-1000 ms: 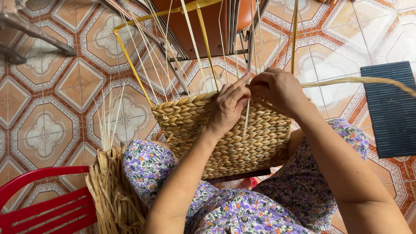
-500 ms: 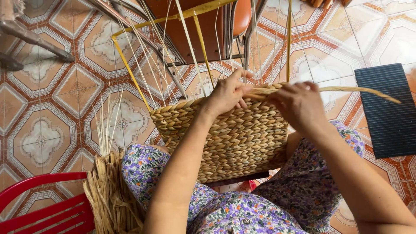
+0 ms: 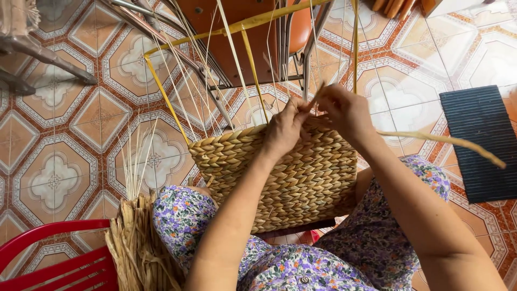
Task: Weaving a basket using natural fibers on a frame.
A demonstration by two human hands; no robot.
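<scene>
While unfinished, woven basket point(image 3: 291, 178) in both hands.

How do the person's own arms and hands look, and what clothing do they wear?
Both arms are bare from above the elbow down: no sleeves, gloves or watch show. The left hand and right hand show no rings that I can make out. The garment below is floral: purple, white and green print.
</scene>
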